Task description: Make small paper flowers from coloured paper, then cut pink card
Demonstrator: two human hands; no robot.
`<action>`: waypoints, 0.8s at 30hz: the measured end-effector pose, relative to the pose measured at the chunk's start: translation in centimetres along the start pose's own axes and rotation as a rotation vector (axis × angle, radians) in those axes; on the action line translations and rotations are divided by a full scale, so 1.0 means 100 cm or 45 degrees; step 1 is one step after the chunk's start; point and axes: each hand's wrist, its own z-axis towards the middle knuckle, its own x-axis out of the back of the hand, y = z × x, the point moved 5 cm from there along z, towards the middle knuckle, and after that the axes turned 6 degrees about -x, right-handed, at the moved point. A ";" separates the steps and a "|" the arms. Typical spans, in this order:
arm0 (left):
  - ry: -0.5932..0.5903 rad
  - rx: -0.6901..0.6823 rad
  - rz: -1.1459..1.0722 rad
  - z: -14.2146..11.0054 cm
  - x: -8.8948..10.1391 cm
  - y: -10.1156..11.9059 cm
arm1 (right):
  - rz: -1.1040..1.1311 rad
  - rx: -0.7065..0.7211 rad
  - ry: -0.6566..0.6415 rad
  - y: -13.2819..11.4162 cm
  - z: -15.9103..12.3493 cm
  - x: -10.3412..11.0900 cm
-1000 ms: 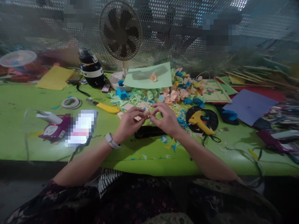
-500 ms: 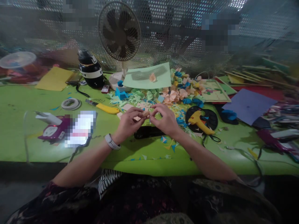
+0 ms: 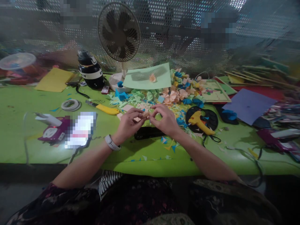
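Note:
Between my fingertips is a small peach paper piece (image 3: 145, 114), mostly covered by the fingers. My left hand (image 3: 129, 123), with a pale watch on its wrist, pinches it from the left. From the other side, the thumb and forefinger of my right hand (image 3: 164, 120) close on its edge. Below both hands lies a black object (image 3: 148, 133), partly hidden by them. Paper scraps (image 3: 140, 106) in green, peach, blue and yellow spread just behind. Folded peach paper pieces (image 3: 173, 96) are heaped beyond my right hand.
A yellow glue gun (image 3: 201, 122) rests on a black pad to the right. On the left are a yellow cutter knife (image 3: 106, 109), a tape roll (image 3: 71, 105), and a lit phone (image 3: 81, 129). A fan (image 3: 119, 32) and a black bottle (image 3: 91, 70) stand behind.

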 end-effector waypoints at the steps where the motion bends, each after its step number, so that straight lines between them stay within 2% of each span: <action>1: 0.003 -0.001 0.001 0.000 0.000 0.000 | 0.007 0.000 0.001 0.000 0.000 0.000; 24: 0.012 -0.047 0.014 -0.001 0.000 0.000 | 0.041 -0.008 -0.015 -0.002 0.000 0.001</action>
